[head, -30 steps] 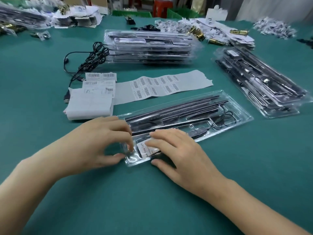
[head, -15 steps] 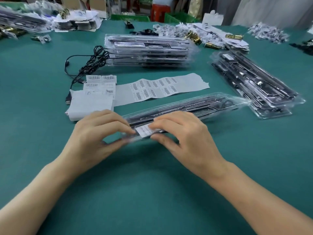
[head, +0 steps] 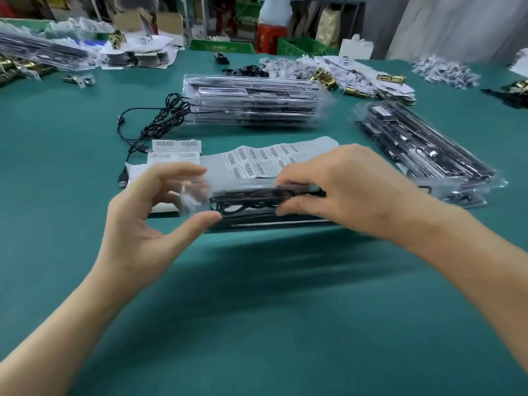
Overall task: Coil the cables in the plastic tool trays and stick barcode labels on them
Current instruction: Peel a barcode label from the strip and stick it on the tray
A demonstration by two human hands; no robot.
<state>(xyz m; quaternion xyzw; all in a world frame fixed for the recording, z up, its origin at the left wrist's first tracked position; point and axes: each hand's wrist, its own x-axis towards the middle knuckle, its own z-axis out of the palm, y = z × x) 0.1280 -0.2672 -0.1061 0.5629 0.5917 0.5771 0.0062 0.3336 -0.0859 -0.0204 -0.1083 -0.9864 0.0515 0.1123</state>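
A clear plastic tool tray (head: 248, 204) with black tools and a coiled black cable inside is lifted off the green table, blurred by motion. My left hand (head: 145, 212) holds its left end between thumb and fingers. My right hand (head: 343, 190) grips the tray near its middle, thumb under, fingers over the top edge. Behind the tray lies a strip of barcode labels (head: 263, 160), with more label sheets (head: 175, 151) to its left. The label on the tray is not visible.
A stack of filled trays (head: 254, 101) stands at the back centre, another stack (head: 425, 150) at the right. A loose black USB cable (head: 160, 121) lies at the back left. Brass hardware and paper packets line the far edge. Green table surface (head: 257, 310) lies near me.
The tray has gone from flat on the table to lifted and turned on edge in both hands. The label seen on its near end is out of sight now.
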